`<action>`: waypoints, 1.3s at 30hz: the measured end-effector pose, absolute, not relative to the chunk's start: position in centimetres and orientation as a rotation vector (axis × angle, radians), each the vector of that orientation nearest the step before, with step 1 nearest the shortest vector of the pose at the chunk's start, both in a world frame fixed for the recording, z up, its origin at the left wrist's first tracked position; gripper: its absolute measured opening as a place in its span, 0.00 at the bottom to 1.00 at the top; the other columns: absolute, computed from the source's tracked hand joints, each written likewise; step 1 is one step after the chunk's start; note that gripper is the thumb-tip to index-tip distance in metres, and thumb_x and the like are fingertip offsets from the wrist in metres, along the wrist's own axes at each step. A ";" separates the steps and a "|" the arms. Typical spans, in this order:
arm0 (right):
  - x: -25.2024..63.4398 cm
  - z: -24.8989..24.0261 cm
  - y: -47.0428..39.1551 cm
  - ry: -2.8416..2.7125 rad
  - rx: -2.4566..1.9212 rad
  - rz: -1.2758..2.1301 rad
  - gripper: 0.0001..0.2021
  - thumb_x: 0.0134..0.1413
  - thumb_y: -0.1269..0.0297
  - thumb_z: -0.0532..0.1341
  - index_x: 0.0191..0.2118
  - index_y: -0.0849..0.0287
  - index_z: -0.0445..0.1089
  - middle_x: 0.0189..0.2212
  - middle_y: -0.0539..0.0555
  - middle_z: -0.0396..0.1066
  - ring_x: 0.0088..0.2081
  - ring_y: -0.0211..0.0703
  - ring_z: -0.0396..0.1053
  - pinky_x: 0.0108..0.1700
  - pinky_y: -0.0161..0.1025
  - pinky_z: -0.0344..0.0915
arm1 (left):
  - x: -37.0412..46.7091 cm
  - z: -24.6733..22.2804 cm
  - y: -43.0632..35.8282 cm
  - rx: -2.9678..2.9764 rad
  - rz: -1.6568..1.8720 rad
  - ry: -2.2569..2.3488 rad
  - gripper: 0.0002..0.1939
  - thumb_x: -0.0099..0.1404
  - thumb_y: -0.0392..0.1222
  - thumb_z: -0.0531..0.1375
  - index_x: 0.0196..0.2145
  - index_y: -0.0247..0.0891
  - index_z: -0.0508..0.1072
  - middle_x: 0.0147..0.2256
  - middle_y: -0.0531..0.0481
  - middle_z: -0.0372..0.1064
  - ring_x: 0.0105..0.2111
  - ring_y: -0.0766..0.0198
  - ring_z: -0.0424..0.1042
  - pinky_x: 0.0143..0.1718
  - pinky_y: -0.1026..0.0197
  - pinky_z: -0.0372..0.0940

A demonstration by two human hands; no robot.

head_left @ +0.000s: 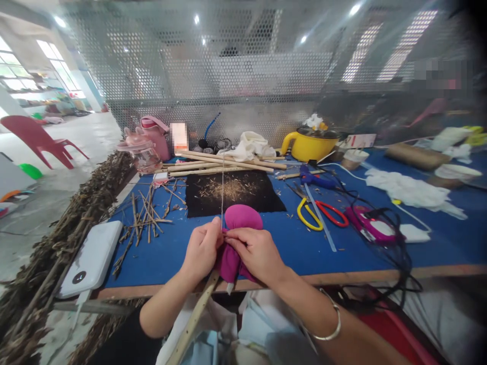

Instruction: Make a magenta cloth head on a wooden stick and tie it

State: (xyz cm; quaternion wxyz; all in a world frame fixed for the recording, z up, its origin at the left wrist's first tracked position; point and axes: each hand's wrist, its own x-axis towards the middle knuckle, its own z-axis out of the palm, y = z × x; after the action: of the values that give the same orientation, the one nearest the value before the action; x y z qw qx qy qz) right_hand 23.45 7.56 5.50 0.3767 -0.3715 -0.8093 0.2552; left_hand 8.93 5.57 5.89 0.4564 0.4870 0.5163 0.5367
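A magenta cloth bundle (243, 217) with a round, stuffed-looking top sits at the front of the blue table (152, 263). My left hand (203, 247) is closed at the bundle's left side, its fingers pinching the gathered cloth and a thin pale string (222, 192) that runs upward. From the right, my right hand (258, 252) pinches the same gathered cloth just below the round top. Loose magenta cloth hangs under both hands. A pale wooden stick (196, 319) slants from beneath the bundle toward my lap. The fingertips partly hide the gather.
Behind lie a black cloth (198, 203) with plant bits, wooden sticks (228, 161) and a yellow pot (310, 147). Scissors (311, 223), a blue glue gun (315, 177) and cables are at right. Thin twigs (148, 218) and a white power bank (91, 258) are at left.
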 end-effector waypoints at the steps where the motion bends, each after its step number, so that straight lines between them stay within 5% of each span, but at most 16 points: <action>1: 23.5 5.5 7.6 -2.003 -0.948 0.731 0.08 0.57 0.68 0.58 0.35 0.56 0.76 0.33 0.52 0.79 0.33 0.42 0.76 0.39 0.36 0.71 | 8.7 6.1 5.9 1.161 1.323 1.268 0.28 0.63 0.61 0.51 0.16 0.39 0.49 0.15 0.59 0.43 0.16 0.73 0.42 0.17 0.65 0.40; 5: 23.4 5.6 7.5 -1.824 -1.033 0.860 0.11 0.60 0.63 0.56 0.32 0.58 0.74 0.23 0.51 0.75 0.23 0.38 0.72 0.26 0.32 0.65 | 8.0 6.5 7.1 0.810 1.275 1.237 0.29 0.60 0.67 0.48 0.18 0.41 0.44 0.14 0.61 0.38 0.14 0.75 0.37 0.15 0.67 0.34; 8: 22.9 6.0 7.4 -1.886 -1.093 0.729 0.11 0.61 0.62 0.55 0.32 0.58 0.73 0.28 0.53 0.77 0.30 0.41 0.73 0.31 0.34 0.64 | 7.9 6.9 7.1 0.713 1.236 1.271 0.27 0.60 0.63 0.50 0.18 0.42 0.44 0.14 0.62 0.36 0.14 0.75 0.35 0.14 0.67 0.33; 11: 22.5 6.4 7.4 -1.974 -1.114 0.707 0.08 0.61 0.65 0.55 0.36 0.57 0.71 0.34 0.53 0.77 0.34 0.43 0.74 0.36 0.36 0.64 | 7.6 8.4 5.9 1.121 1.251 1.201 0.18 0.60 0.47 0.53 0.18 0.39 0.52 0.18 0.57 0.51 0.17 0.72 0.50 0.18 0.66 0.49; 13: 22.4 6.7 7.4 -2.018 -1.153 0.706 0.06 0.60 0.68 0.54 0.40 0.58 0.68 0.34 0.54 0.77 0.34 0.43 0.73 0.35 0.36 0.63 | 7.3 10.1 5.0 1.583 1.177 1.190 0.13 0.61 0.40 0.52 0.20 0.38 0.58 0.30 0.50 0.63 0.29 0.68 0.63 0.32 0.64 0.59; 15: 22.4 7.0 7.6 -2.045 -1.221 0.686 0.06 0.59 0.70 0.53 0.41 0.60 0.65 0.31 0.55 0.75 0.29 0.43 0.72 0.31 0.36 0.61 | 7.0 12.0 4.2 1.956 0.957 1.305 0.12 0.65 0.40 0.49 0.23 0.38 0.61 0.33 0.49 0.66 0.33 0.66 0.64 0.36 0.63 0.58; 18: 22.5 7.5 7.9 -2.065 -1.284 0.663 0.04 0.58 0.69 0.54 0.35 0.59 0.65 0.25 0.53 0.73 0.25 0.41 0.68 0.27 0.36 0.57 | 6.9 14.7 4.0 2.215 0.573 1.522 0.13 0.67 0.44 0.49 0.25 0.39 0.64 0.23 0.54 0.62 0.22 0.68 0.58 0.26 0.63 0.52; 23: 22.8 8.0 8.4 -2.225 -1.176 0.608 0.11 0.57 0.72 0.54 0.28 0.59 0.71 0.27 0.55 0.76 0.30 0.43 0.72 0.32 0.36 0.59 | 8.0 17.3 6.5 2.581 0.340 1.622 0.10 0.60 0.40 0.58 0.22 0.39 0.70 0.21 0.53 0.65 0.23 0.66 0.60 0.25 0.61 0.46; 26: 23.3 8.2 8.2 -2.287 -1.027 0.643 0.11 0.57 0.73 0.53 0.33 0.60 0.74 0.34 0.57 0.77 0.36 0.43 0.73 0.38 0.37 0.62 | 9.2 17.3 9.3 2.754 0.392 1.543 0.09 0.59 0.43 0.60 0.24 0.39 0.74 0.24 0.51 0.68 0.26 0.63 0.64 0.26 0.61 0.48; 29: 24.2 8.3 8.3 -2.224 -1.009 0.877 0.11 0.58 0.69 0.54 0.34 0.61 0.74 0.31 0.55 0.76 0.31 0.41 0.71 0.35 0.36 0.63 | 9.9 16.2 11.5 2.834 0.496 1.379 0.07 0.59 0.44 0.62 0.28 0.41 0.77 0.29 0.50 0.71 0.31 0.61 0.68 0.30 0.61 0.55; 31: 24.7 8.4 8.5 -2.081 -1.055 1.121 0.13 0.58 0.64 0.53 0.30 0.61 0.73 0.26 0.53 0.74 0.26 0.38 0.68 0.30 0.35 0.63 | 10.1 15.5 12.0 2.858 0.730 1.392 0.08 0.57 0.44 0.64 0.36 0.44 0.78 0.42 0.47 0.72 0.43 0.55 0.68 0.43 0.55 0.59; 34: 25.3 8.3 9.1 -1.826 -1.049 1.428 0.15 0.57 0.58 0.54 0.27 0.62 0.71 0.23 0.52 0.70 0.23 0.36 0.65 0.28 0.34 0.62 | 9.7 14.5 10.9 2.650 1.286 1.636 0.20 0.58 0.43 0.64 0.50 0.44 0.73 0.56 0.42 0.62 0.56 0.49 0.58 0.56 0.45 0.52; 36: 25.4 8.3 9.3 -1.722 -1.017 1.533 0.16 0.55 0.55 0.56 0.27 0.62 0.71 0.22 0.52 0.69 0.23 0.35 0.65 0.28 0.34 0.62 | 9.1 13.8 9.6 2.392 1.461 1.703 0.16 0.63 0.43 0.59 0.49 0.39 0.74 0.50 0.42 0.68 0.51 0.54 0.64 0.54 0.50 0.57; 39: 25.6 8.3 9.5 -1.709 -0.997 1.557 0.18 0.54 0.51 0.58 0.24 0.62 0.70 0.20 0.51 0.68 0.23 0.35 0.64 0.28 0.34 0.62 | 8.2 12.2 7.6 2.172 1.237 1.629 0.13 0.66 0.45 0.55 0.38 0.38 0.78 0.36 0.47 0.72 0.39 0.61 0.69 0.44 0.57 0.62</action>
State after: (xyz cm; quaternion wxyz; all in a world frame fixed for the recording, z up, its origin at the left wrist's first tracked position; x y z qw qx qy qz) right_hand 25.55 9.55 8.29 0.3068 -0.3767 -0.6461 0.5886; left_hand 8.17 7.62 12.24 0.0788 0.7258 0.5441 0.4134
